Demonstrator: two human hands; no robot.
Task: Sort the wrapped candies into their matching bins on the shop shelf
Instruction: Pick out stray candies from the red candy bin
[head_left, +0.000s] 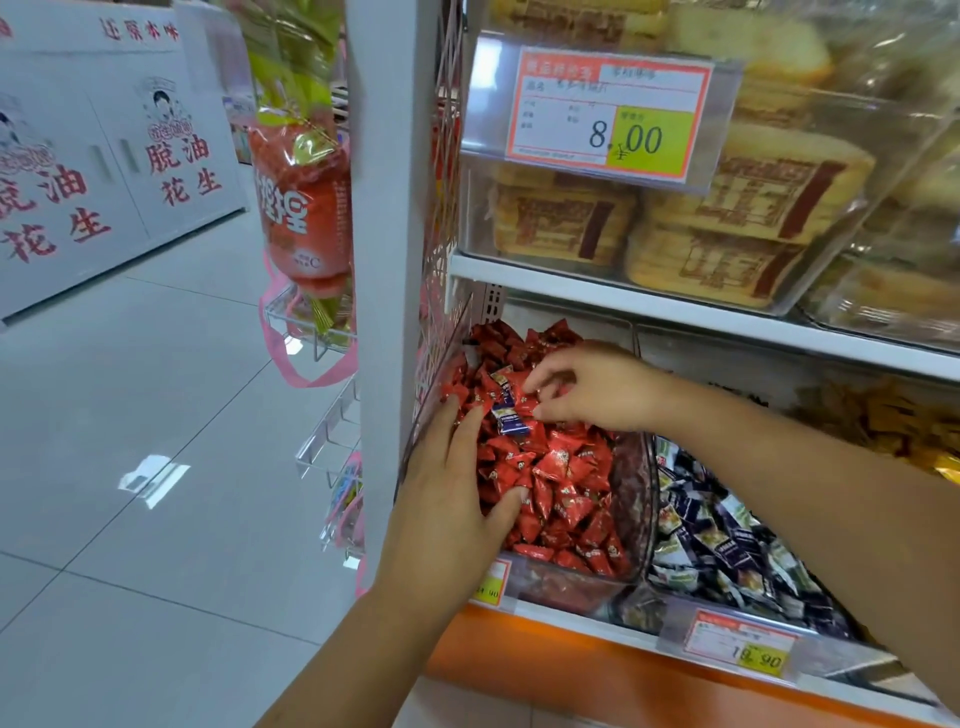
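Two bins sit side by side on the lower shelf (571, 618): the left bin (571, 577) at 6 o'clock, the right bin (737, 551) at 4 o'clock. A stray candy (508, 415) lies on the left bin's heap, between the hands. Cake boxes (727, 218) sit on the shelf above, at 1 o'clock.

Access to the red bin: open from front and above, closed on both sides.

My left hand (457, 488) lies against the grid panel (441, 332), so I have no room further left. The shelf (675, 306) overhead limits how high I can lift at the rear. My right hand (592, 387) hovers over the red candies (561, 483); the clear divider (641, 499) blocks sideways passage to the dark candies (727, 540), crossing goes over it.
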